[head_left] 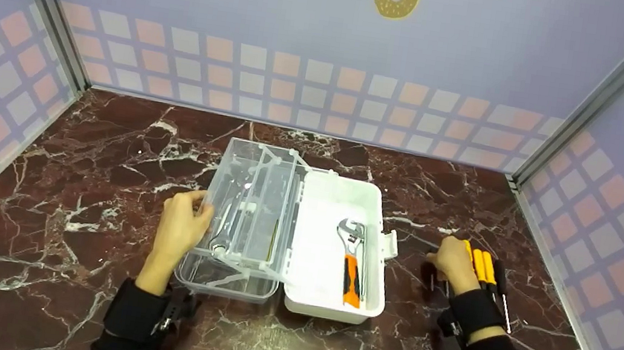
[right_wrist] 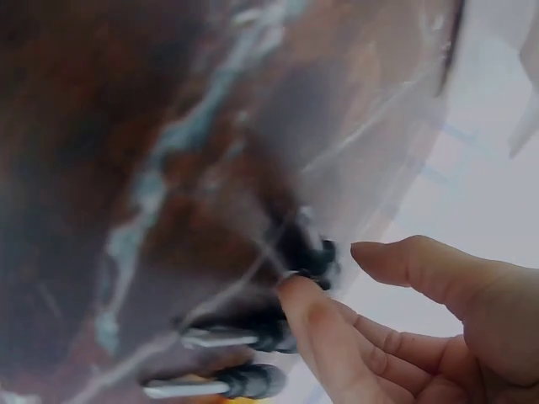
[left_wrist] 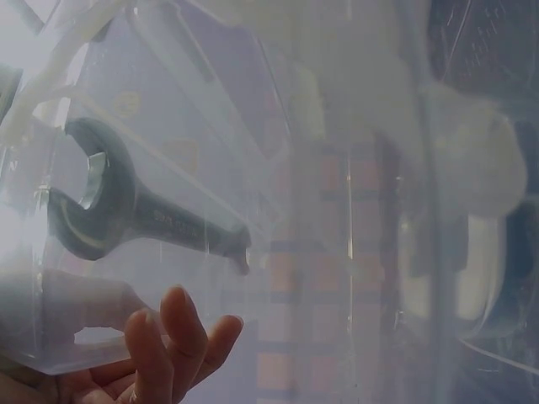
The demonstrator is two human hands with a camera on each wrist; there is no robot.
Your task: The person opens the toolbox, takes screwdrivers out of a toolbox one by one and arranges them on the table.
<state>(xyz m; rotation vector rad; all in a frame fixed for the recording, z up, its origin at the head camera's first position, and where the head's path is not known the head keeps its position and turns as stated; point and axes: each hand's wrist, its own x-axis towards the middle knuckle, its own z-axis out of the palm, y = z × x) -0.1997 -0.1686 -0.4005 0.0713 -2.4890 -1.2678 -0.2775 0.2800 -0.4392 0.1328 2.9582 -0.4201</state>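
A toolbox stands spread out, its white base (head_left: 314,248) on the right and its clear lid with folding trays (head_left: 266,193) on the left. My left hand (head_left: 181,227) grips the left edge of the clear plastic, thumb and fingers on either side of it. Inside that plastic lies an open-end wrench (left_wrist: 126,202). An adjustable wrench (head_left: 354,266) with an orange and black handle rests in the base beside a thin metal rod. My right hand (head_left: 453,262) is at the left end of a row of screwdrivers (head_left: 485,268). One finger touches a blurred black screwdriver (right_wrist: 312,252); the thumb stands apart.
The dark marbled tabletop (head_left: 61,262) runs to patterned walls (head_left: 330,92) at the back and both sides. A white latch (head_left: 390,245) sticks out from the base's right side. Several screwdrivers have yellow handles; a black one (head_left: 498,273) lies farthest right.
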